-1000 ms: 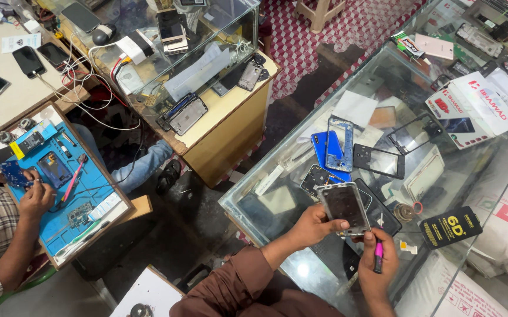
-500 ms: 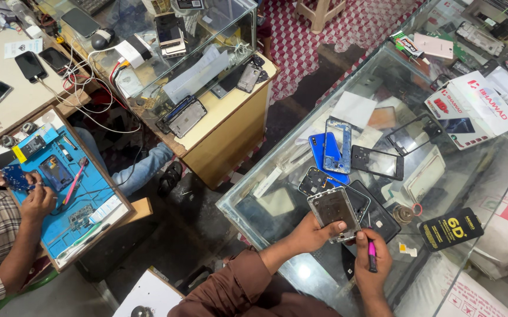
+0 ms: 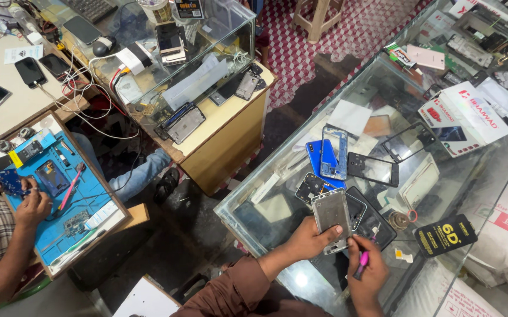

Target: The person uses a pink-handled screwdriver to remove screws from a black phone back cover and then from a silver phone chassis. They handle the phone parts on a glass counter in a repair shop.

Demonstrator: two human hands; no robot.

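My left hand [image 3: 309,239] grips the lower end of a grey phone frame [image 3: 331,216], held tilted just above a glass counter [image 3: 265,205]. My right hand [image 3: 369,275] is closed around a small pink-handled tool [image 3: 362,263], its tip near the frame's bottom right corner. Just beyond the frame lie a black phone back [image 3: 376,223], a small dark circuit part [image 3: 309,186], a blue phone back [image 3: 317,157] with a blue mid-frame [image 3: 335,151] on it, and a black bezel frame [image 3: 373,168].
A black packet [image 3: 445,235] and a white box [image 3: 468,114] lie on the counter's right side. At the left, another person's hands [image 3: 31,199] work on a blue mat [image 3: 60,205]. A wooden stand with a glass case [image 3: 207,64] holds phones and cables.
My left hand has turned the grey frame slightly and brought it closer to me. My right hand with the pink tool has moved up to the frame's lower corner.
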